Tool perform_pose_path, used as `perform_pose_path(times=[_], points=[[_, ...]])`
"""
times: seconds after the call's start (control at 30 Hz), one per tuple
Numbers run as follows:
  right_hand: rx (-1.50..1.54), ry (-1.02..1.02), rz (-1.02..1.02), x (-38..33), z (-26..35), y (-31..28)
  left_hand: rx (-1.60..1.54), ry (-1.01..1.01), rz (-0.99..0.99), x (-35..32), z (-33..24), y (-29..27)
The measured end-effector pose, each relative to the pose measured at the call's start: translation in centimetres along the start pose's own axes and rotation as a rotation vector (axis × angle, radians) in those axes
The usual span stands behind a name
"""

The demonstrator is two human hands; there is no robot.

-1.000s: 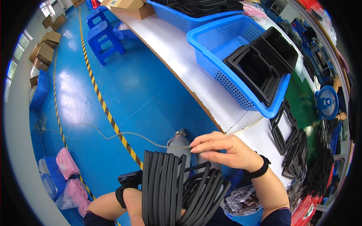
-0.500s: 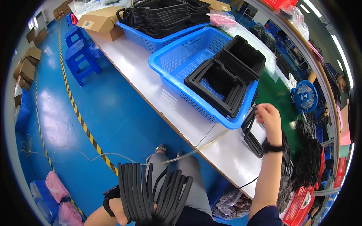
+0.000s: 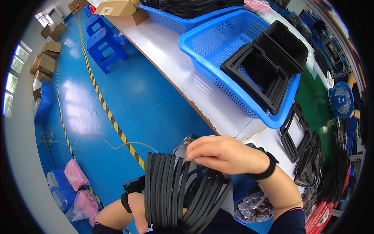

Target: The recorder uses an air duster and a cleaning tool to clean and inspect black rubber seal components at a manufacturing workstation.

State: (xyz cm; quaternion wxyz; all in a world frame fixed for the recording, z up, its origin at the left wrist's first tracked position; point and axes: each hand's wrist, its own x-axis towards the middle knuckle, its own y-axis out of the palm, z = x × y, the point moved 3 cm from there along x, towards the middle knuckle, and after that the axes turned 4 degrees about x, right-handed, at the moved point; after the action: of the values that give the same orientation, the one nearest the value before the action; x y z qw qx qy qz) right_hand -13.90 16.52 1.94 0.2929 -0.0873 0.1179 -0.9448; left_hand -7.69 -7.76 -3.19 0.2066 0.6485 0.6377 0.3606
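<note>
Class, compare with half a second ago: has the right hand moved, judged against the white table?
Yes. The right hand has left the black frames on the table and come back over the strip bundle in the left hand.

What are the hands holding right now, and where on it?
A stack of black rubber frames: the left hand grips its lower edge from beneath, the right hand rests fingers on its top edges.

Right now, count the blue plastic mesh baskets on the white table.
2: one blue plastic mesh basket mid-table holding black frames; a second basket behind it at the far end. More may lie out of view.
</note>
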Motion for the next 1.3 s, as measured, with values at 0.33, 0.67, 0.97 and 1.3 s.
perform_pose_path(times=[0.33,0.67,0.97,1.3], points=[[0.387,0.346,0.441,-1.6,-1.0,1.2,0.059,0.004,0.109,-0.4,0.6,1.4],[0.397,0.452,0.445,-2.4,-0.4,1.6,0.085,0.013,0.162,-0.5,0.9,1.5],[0.207,0.197,0.356,-2.6,0.8,1.5,0.064,0.059,0.172,-1.6,1.4,1.0],[0.135,0.281,-0.467,-4.5,1.3,-0.3,0.132,0.138,0.078,-2.9,2.3,-0.3]])
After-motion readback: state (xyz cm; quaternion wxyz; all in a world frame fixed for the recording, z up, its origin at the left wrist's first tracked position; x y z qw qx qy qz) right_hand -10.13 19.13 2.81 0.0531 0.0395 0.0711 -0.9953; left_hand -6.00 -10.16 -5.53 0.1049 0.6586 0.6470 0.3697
